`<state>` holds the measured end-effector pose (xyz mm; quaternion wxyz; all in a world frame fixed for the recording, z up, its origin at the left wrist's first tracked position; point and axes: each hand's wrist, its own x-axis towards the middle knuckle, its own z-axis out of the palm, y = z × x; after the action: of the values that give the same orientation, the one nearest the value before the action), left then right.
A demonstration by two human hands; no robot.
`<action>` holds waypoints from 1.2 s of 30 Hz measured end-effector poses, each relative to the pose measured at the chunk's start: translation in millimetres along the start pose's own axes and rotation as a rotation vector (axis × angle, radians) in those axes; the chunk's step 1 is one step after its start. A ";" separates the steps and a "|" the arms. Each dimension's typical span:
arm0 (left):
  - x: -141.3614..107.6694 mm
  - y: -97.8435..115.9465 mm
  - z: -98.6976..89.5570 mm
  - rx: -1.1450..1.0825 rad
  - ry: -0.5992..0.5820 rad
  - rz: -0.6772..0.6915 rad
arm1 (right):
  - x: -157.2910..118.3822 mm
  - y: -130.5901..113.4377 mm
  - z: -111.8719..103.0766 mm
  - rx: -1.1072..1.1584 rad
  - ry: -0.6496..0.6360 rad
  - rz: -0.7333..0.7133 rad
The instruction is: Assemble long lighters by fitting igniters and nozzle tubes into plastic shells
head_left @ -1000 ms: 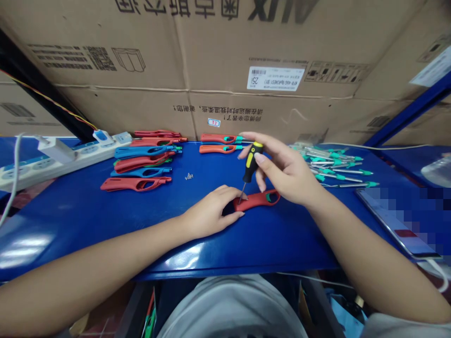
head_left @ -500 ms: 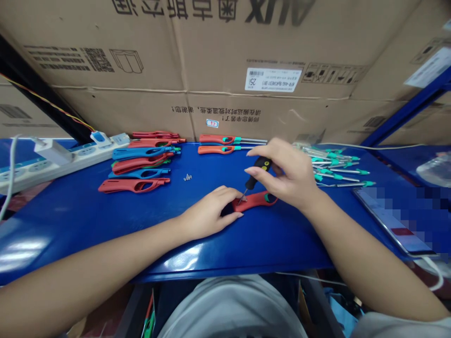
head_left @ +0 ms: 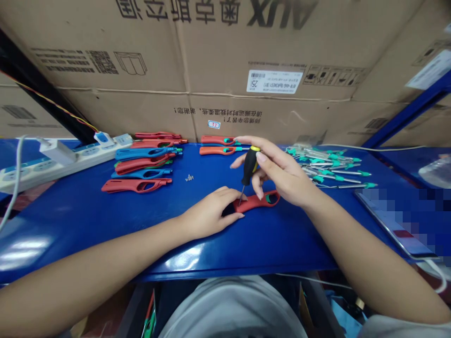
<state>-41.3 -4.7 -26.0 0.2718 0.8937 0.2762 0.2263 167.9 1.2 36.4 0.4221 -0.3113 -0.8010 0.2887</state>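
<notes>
A red lighter body (head_left: 256, 202) with a green trigger lies on the blue table, its left end pinched between the thumb and fingers of my left hand (head_left: 211, 211). My right hand (head_left: 278, 171) holds a small black and yellow screwdriver (head_left: 250, 165) by its handle, thumb on one side, with some fingers spread. The tool stands nearly upright and its tip touches the left end of the red body. Whatever lies right under the tip is too small to tell.
Red and blue lighter shells (head_left: 137, 186) lie at the left beside a white power strip (head_left: 81, 157). Small screws (head_left: 189, 178) sit mid-table. Orange lighter (head_left: 216, 150) lies behind. Metal rods with green parts (head_left: 338, 171) and a phone (head_left: 394, 225) are right. Cardboard (head_left: 218, 61) stands behind.
My right hand has shifted its grip on the screwdriver, and the handle has tipped from leaning right to nearly upright. My left hand still holds the red body in place.
</notes>
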 end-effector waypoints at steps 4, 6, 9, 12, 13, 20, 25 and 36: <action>-0.6 -0.6 0.7 0.001 0.006 0.003 | -1.4 4.0 2.4 -0.257 0.208 -0.171; -0.8 -0.7 0.8 0.009 0.013 0.005 | -3.0 4.8 2.8 -0.375 0.242 -0.237; -1.0 -0.7 0.9 0.027 0.012 0.011 | -4.4 4.1 3.2 -0.237 0.079 -0.169; -1.6 -1.2 1.3 0.042 0.009 0.029 | -4.6 4.8 3.7 -0.164 0.029 -0.145; -1.8 -1.4 1.5 0.049 0.008 0.034 | -4.6 5.4 3.6 -0.217 0.079 -0.183; -2.0 -1.2 1.7 0.051 0.005 0.040 | -5.3 3.4 0.5 -0.182 -0.052 -0.158; -1.5 -1.4 2.1 0.051 0.008 0.049 | -5.7 5.2 1.1 -0.361 0.110 -0.249; -2.8 -0.7 1.4 0.079 -0.002 0.035 | -5.3 5.0 -4.1 -0.449 0.183 -0.379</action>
<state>-42.8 -6.4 -28.2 0.2326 0.9086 0.2690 0.2188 175.1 1.3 32.1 0.4593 -0.2664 -0.8473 -0.0086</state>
